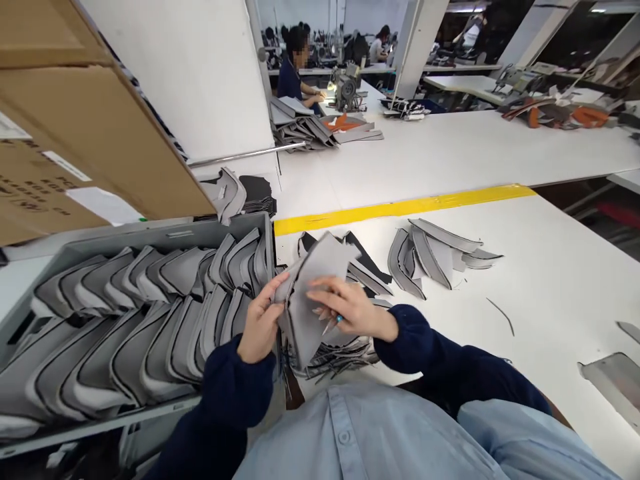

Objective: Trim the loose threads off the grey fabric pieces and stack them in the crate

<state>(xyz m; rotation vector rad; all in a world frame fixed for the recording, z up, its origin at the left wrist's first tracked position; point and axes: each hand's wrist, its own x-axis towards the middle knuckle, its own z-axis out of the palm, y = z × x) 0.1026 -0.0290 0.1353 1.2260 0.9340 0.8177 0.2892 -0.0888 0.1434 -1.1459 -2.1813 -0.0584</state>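
My left hand (261, 320) is closed on the left edge of a curved grey fabric piece (317, 287) with dark edging, thumb on the near face. The piece is held tilted over the table. My right hand (350, 308) lies across its face, with fingers partly curled. In that hand is a small pointed tool, apparently thread snips (330, 325), with a blue spot beside it; most of it is hidden by the fingers. Beneath and behind the held piece lie more grey and black fabric pieces (373, 273) and dark trimmings (345, 360).
At left stands a grey crate (170, 235) with rows of similar curved pieces (150, 347). Cardboard boxes (100, 147) rise behind it. More pieces (430, 257) lie right on the white table (465, 347), before yellow tape (400, 208). A co-worker (295, 73) sits at a sewing machine (347, 90).
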